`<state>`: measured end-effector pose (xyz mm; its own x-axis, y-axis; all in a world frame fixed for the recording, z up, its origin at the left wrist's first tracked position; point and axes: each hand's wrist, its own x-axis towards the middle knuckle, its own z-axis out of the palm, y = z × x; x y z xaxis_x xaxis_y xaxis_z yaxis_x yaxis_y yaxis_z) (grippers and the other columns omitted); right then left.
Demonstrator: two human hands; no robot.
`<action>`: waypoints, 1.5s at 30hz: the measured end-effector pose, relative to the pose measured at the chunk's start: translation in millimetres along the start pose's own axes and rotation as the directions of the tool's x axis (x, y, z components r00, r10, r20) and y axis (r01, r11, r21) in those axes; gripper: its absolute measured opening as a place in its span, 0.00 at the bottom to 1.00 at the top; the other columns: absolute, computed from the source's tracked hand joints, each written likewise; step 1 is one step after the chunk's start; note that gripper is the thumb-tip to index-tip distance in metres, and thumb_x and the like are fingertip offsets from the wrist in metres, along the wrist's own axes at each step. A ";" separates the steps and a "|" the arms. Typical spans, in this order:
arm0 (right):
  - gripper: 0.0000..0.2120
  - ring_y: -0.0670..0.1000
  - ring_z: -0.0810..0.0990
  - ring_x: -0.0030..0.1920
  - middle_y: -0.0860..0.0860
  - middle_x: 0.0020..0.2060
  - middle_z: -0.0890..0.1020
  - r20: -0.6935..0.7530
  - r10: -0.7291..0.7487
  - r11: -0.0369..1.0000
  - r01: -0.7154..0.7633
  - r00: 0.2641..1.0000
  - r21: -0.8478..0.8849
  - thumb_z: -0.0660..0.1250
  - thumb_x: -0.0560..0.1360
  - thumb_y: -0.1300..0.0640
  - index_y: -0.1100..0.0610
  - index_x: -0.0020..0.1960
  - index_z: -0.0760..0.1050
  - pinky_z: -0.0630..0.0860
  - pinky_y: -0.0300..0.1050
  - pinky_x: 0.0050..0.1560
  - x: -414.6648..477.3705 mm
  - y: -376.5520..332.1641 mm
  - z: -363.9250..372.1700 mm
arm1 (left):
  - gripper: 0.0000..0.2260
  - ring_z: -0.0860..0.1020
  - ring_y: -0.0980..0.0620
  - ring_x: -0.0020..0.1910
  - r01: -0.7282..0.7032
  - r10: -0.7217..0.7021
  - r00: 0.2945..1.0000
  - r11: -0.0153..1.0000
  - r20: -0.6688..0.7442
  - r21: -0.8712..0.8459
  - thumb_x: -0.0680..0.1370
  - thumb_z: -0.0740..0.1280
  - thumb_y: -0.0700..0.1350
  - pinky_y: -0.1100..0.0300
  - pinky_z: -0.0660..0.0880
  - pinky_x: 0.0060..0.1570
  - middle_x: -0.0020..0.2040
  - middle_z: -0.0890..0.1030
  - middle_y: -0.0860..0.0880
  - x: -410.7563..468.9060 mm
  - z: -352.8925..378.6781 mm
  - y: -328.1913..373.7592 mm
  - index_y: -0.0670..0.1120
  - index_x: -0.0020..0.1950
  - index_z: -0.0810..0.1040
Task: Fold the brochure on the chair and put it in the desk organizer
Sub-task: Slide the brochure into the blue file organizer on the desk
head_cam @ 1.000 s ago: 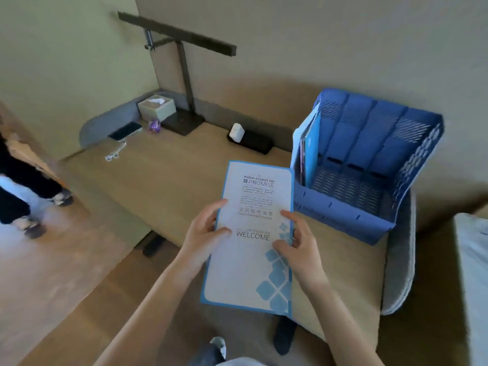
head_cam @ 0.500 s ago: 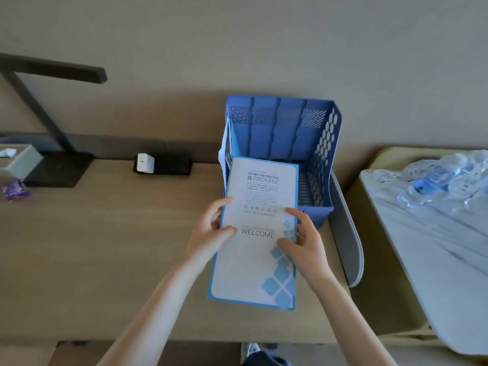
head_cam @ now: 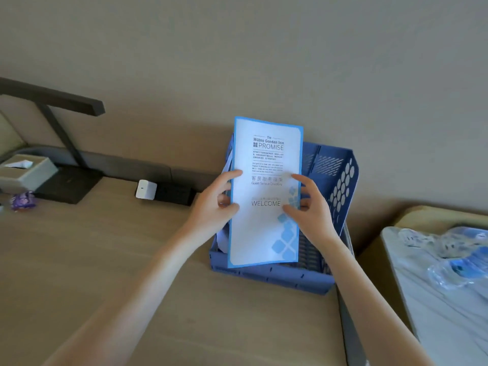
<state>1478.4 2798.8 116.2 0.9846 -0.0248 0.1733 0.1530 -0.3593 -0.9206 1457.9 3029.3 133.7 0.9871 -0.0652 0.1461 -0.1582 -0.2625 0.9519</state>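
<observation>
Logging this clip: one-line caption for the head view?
Both hands, left hand and right hand, hold a folded brochure upright over the blue desk organizer.

The folded white paper brochure with a blue border stood nearly upright, its printed cover reading "WELCOME" facing the camera, its lower edge over the front of the blue perforated plastic desk organizer. The organizer sat on the desk against the wall, other papers in its leftmost slot

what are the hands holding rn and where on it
Both hands hold the folded brochure by its long side edges, about mid-height: left hand on the left edge, right hand on the right.
</observation>
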 end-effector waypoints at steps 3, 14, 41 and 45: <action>0.33 0.58 0.79 0.44 0.57 0.54 0.74 0.003 -0.076 0.993 0.076 0.997 -0.094 0.72 0.70 0.66 0.42 0.68 0.69 0.80 0.55 0.52 43.0 6.9 2.3 | 0.30 0.79 0.35 0.44 -0.033 0.038 0.993 0.999 -0.109 0.042 0.72 0.64 0.31 0.50 0.76 0.46 0.55 0.82 0.45 24.2 12.4 -5.7 0.60 0.67 0.71; 0.36 0.45 0.76 0.55 0.48 0.58 0.74 0.218 -0.136 0.990 0.142 0.966 -0.014 0.71 0.69 0.69 0.42 0.69 0.71 0.77 0.44 0.60 120.7 76.8 37.3 | 0.31 0.82 0.56 0.42 -0.066 0.258 0.889 0.890 -0.379 0.451 0.68 0.68 0.30 0.76 0.71 0.35 0.64 0.78 0.43 47.6 57.1 -77.0 0.58 0.64 0.71; 0.41 0.38 0.67 0.68 0.25 0.62 0.66 0.456 -0.170 0.982 0.191 0.874 0.001 0.76 0.69 0.64 0.35 0.72 0.64 0.71 0.43 0.67 145.1 141.8 96.4 | 0.34 0.73 0.53 0.43 0.173 0.011 0.890 0.917 -0.457 0.359 0.75 0.69 0.33 0.71 0.73 0.36 0.43 0.79 0.32 24.0 101.5 -134.4 0.54 0.75 0.61; 0.41 0.38 0.68 0.68 0.24 0.62 0.66 0.458 -0.175 0.980 0.200 0.871 -0.007 0.76 0.69 0.63 0.35 0.72 0.64 0.72 0.46 0.67 148.3 143.3 96.9 | 0.33 0.73 0.46 0.49 0.191 -0.018 0.890 0.921 -0.456 0.338 0.75 0.69 0.34 0.70 0.73 0.41 0.47 0.78 0.30 25.3 106.3 -132.7 0.54 0.75 0.61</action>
<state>1654.6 2834.1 -24.0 0.8701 0.4689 0.1517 0.3465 -0.3634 -0.8648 1501.4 2960.2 -17.6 0.8920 0.3854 0.2361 0.0352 -0.5800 0.8138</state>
